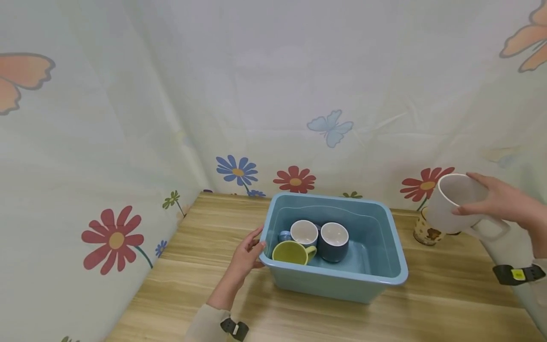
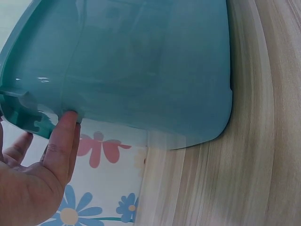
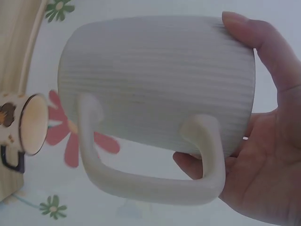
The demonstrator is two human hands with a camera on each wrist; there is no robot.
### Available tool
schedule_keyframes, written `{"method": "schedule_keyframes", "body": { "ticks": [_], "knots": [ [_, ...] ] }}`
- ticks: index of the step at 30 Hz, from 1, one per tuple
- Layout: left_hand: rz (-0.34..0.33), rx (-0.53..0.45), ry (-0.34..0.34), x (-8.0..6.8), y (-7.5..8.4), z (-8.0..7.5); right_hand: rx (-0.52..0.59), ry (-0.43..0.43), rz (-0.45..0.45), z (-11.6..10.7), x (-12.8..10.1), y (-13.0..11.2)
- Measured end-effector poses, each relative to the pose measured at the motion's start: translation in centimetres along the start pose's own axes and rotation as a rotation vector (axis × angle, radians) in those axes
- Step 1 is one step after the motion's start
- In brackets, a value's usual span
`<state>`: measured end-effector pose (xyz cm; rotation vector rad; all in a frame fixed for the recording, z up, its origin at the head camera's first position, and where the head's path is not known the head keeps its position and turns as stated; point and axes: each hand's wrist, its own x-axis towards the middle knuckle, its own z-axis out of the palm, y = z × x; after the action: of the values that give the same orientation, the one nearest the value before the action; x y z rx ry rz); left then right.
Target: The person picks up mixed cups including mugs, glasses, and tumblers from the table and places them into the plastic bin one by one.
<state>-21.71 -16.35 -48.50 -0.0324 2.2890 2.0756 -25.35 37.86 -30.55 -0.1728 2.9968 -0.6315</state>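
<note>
My right hand [image 1: 495,202] grips a large white mug [image 1: 442,211] near its rim, holding it raised over the right side of the table. In the right wrist view the ribbed body of this mug [image 3: 150,80] shows, its handle facing the camera. My left hand [image 1: 245,254] holds the left edge of a blue plastic bin [image 1: 325,273], fingertips at the rim and outer wall. Inside the bin's left half stand a yellow-green mug [image 1: 292,252], a white-lined mug with a blue handle [image 1: 305,232] and a dark navy mug [image 1: 334,244].
Below and behind the raised mug, a cream mug with a bear print [image 1: 427,232] stands on the wooden table [image 1: 205,247]; its dark handle shows in the right wrist view. A flowered curtain [image 1: 265,95] hangs along the back and sides of the table.
</note>
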Motion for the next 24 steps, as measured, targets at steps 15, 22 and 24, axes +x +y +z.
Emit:
{"method": "schedule_keyframes", "body": {
  "ticks": [15,22,24],
  "knots": [
    [0.002,0.002,0.003,0.3,-0.1,0.2,-0.033,-0.061,-0.18,-1.1,2.0,-5.2],
    [0.0,0.005,0.004,0.3,-0.3,0.1,-0.075,-0.074,-0.267,-1.1,2.6,-7.3],
    [0.001,0.003,0.001,0.2,-0.3,0.0,-0.075,-0.081,-0.289,-0.9,2.6,-7.9]
  ]
}}
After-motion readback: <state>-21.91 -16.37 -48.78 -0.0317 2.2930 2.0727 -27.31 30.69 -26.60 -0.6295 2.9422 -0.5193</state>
